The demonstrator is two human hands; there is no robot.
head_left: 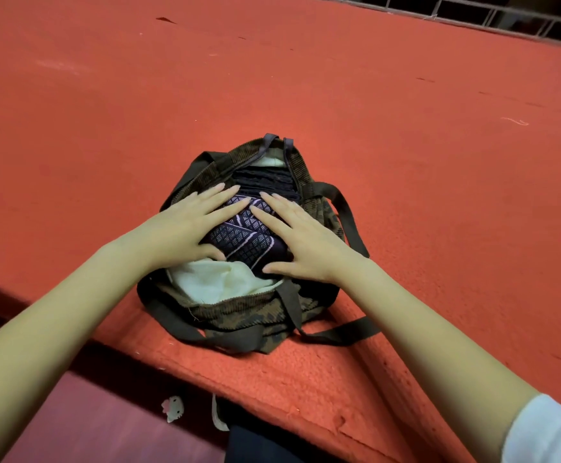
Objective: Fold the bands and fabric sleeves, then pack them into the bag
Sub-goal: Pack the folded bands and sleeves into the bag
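Finding: your left hand [185, 225] and right hand [302, 237] lie flat on the patterned fabric sleeve [239, 235] at centre frame, fingers straight and spread, nothing pinched; the sleeve sits in the mouth of the bag [239, 310], with a stack of dark folded bands [262, 182] just beyond it toward the top of the opening; the load bulges at the rim, so packing looks nearly done but not seated.

Risks, as judged: the pile looks springy, and on lifting your palms it may rebound and unfold; uneven pressure could tip the sleeve onto the cream lining [212, 279] bunched at the lower edge of the opening; the zipper [267, 145], open at the top, could catch fabric if drawn over so full a load; the straps [346, 212] trail loose on the red surface [406, 162]; the bag lies near that surface's lower edge, so a hard push toward you may slide it off.
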